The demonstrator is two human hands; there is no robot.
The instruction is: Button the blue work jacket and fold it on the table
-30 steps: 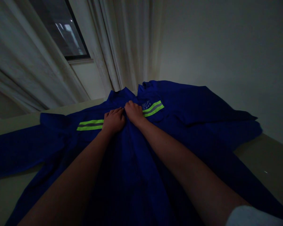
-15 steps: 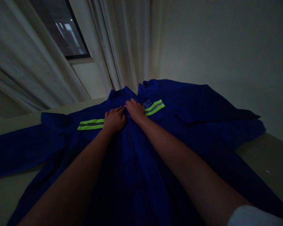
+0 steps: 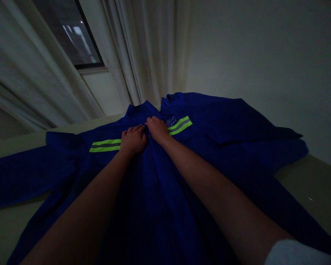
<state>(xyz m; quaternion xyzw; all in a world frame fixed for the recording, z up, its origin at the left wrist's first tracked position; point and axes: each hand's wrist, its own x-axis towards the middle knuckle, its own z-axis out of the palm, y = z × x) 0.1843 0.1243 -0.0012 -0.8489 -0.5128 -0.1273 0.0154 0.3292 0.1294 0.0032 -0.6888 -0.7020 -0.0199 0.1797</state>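
Observation:
A blue work jacket with yellow-green reflective stripes lies spread face-up on a pale surface, collar pointing away from me. Both my hands meet at the jacket's chest, just below the collar. My left hand has its fingers curled and pinched on the left front edge. My right hand is closed on the right front edge beside it, near a small white logo. The fingertips are tucked into the cloth, so what they pinch beyond the fabric is hidden.
The pale surface shows at the right and lower left. Light curtains hang behind the jacket, with a dark window at upper left. A plain wall fills the right. The room is dim.
Hardly anything differs; both hands stay closed at the jacket's front below the collar, with only a slight shift of the view.

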